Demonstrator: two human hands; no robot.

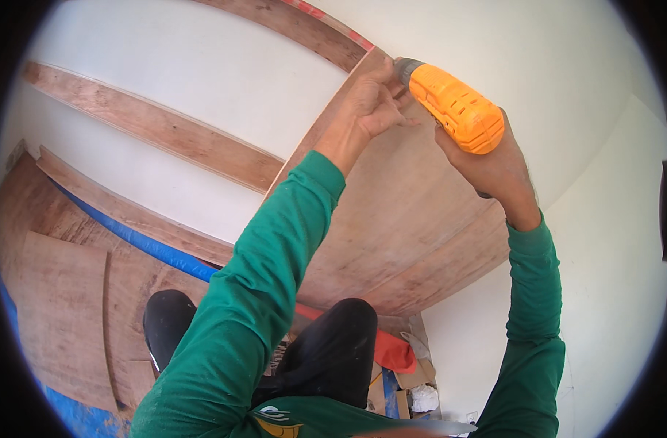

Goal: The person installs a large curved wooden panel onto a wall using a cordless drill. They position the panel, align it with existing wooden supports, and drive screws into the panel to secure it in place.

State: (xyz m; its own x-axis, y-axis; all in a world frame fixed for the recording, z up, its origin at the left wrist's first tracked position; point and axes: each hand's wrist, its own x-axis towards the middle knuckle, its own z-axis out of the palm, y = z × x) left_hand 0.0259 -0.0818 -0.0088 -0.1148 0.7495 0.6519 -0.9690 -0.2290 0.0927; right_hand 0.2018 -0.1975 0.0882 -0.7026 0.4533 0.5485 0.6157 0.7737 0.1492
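An orange cordless drill (457, 106) with a dark chuck is in my right hand (492, 164), whose fingers wrap round its grip. The chuck points left, at the upper edge of a large wooden panel (392, 212). Right by the chuck's front end, my left hand (374, 102) rests against that edge, its thumb and forefinger drawn together and other fingers partly spread. Whatever lies between those fingertips is too small and too covered to make out. The drill's tip is also hidden behind the fingers.
Wooden strips (158, 128) run along the white wall (180, 58) to the left. Beneath them lie a blue strip (140, 230) and a loose plywood sheet (63, 314). Low on the right, a red cloth-like item (394, 352) lies among scraps. A pale wall (589, 241) stands at the right.
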